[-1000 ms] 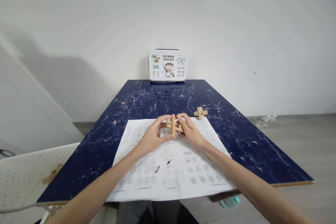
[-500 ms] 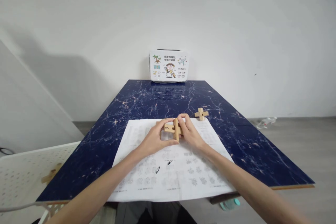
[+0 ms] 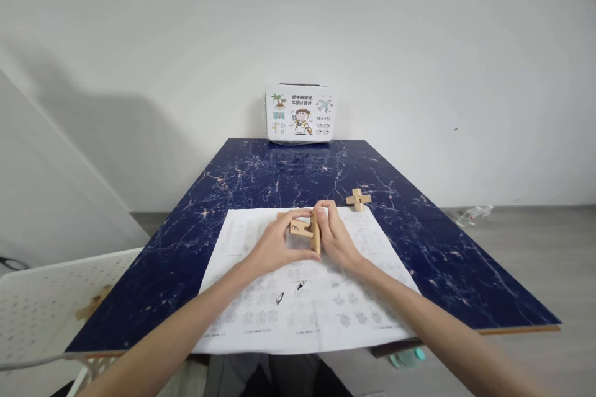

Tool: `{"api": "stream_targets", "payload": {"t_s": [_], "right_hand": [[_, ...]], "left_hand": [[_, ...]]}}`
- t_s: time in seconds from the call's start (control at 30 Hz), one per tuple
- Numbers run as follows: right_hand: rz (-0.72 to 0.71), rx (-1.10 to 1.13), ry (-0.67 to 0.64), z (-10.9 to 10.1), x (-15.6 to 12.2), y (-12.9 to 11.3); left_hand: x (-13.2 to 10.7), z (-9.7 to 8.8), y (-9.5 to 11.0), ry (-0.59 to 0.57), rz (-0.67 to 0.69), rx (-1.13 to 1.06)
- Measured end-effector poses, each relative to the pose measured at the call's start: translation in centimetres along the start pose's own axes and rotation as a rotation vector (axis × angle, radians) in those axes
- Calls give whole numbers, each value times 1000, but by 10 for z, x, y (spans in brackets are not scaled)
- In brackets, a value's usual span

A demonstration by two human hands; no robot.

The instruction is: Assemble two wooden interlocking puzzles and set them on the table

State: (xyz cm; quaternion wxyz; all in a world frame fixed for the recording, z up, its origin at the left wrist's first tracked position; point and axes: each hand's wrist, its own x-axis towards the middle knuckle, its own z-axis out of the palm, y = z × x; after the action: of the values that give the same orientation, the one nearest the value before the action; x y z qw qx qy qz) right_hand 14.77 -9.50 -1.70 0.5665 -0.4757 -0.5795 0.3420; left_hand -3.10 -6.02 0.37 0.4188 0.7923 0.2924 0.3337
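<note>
Puzzle (image 3: pixel 307 229): wooden, part-joined, held just above the sheet (image 3: pixel 307 310), dead ahead, pinched between both hands.
Upright bar (image 3: pixel 317 237): long axis near vertical, on the right side of the puzzle.
Level bar (image 3: pixel 298 227): crossing the upright bar, long axis left to right, projecting leftward.
Left hand (image 3: pixel 274 247): curled, thumb and fingertips closed on the level bar; nearer to that bar than the right.
Right hand (image 3: pixel 336 239): curled, fingers closed round the upright bar; nearer to it than the left.
Cross (image 3: pixel 358 199): finished, wooden, at the sheet's far right corner, apart from both hands, nearer the right.
Table (image 3: pixel 195 229): dark blue, marbled, under the sheet.
Box (image 3: pixel 300 113): printed, at the table's far edge, against the wall.
Rack (image 3: pixel 41 310): white, perforated, left of the table, with one loose wooden piece (image 3: pixel 93 305) on it.
</note>
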Motion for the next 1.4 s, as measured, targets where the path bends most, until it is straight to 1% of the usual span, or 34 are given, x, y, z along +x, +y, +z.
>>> {"api": "stream_targets", "payload": {"t_s": [0.1, 0.2, 0.33, 0.37, 0.43, 0.5, 0.53, 0.57, 0.63, 0.7, 0.77, 0.83, 0.9, 1.0, 1.1, 1.17, 1.23, 1.3, 1.37, 1.4], "right_hand": [[5, -9, -16, 0, 1, -2], [14, -16, -35, -1, 2, -3], [11, -26, 25, -3, 6, -1], [16, -26, 46, -4, 8, 0], [43, -15, 74, -6, 12, 2], [61, -3, 93, -8, 15, 5], [62, -6, 103, -9, 16, 7], [60, -14, 110, -9, 17, 8], [61, -38, 101, -9, 18, 11], [64, -61, 51, -9, 18, 14], [43, -90, -11, -8, 18, 17], [5, -135, -56, -8, 18, 18], [-20, -182, -79, -8, 18, 19], [-35, -218, -81, -8, 18, 17], [-57, -227, -72, -9, 17, 15], [-72, -245, -60, -10, 17, 15], [-95, -276, -34, -10, 18, 16], [-116, -299, -8, -10, 18, 18], [-126, -302, -4, -10, 19, 19], [-126, -300, -13, -10, 18, 20]], "left_hand": [[0, -1, 2, 9, 19, 12], [-1, -1, 5, 14, 7, 33], [1, -4, 7, 15, 42, 25], [2, -7, 6, 43, 63, 33], [6, -13, 2, 170, 98, 110], [10, -23, -4, 324, 103, 279], [11, -27, -8, 364, 90, 386], [12, -31, -12, 369, 72, 491], [12, -36, -19, 325, 11, 658], [11, -36, -23, 267, -72, 768], [10, -33, -24, 236, -145, 837], [10, -31, -23, 222, -187, 893], [10, -33, -21, 213, -216, 950], [11, -40, -18, 181, -252, 1013], [11, -46, -18, 191, -308, 929], [11, -46, -17, 257, -312, 781], [12, -44, -14, 341, -257, 547], [13, -39, -9, 363, -189, 222], [14, -34, -1, 307, -159, -80], [14, -31, 3, 261, -148, -174]]}}
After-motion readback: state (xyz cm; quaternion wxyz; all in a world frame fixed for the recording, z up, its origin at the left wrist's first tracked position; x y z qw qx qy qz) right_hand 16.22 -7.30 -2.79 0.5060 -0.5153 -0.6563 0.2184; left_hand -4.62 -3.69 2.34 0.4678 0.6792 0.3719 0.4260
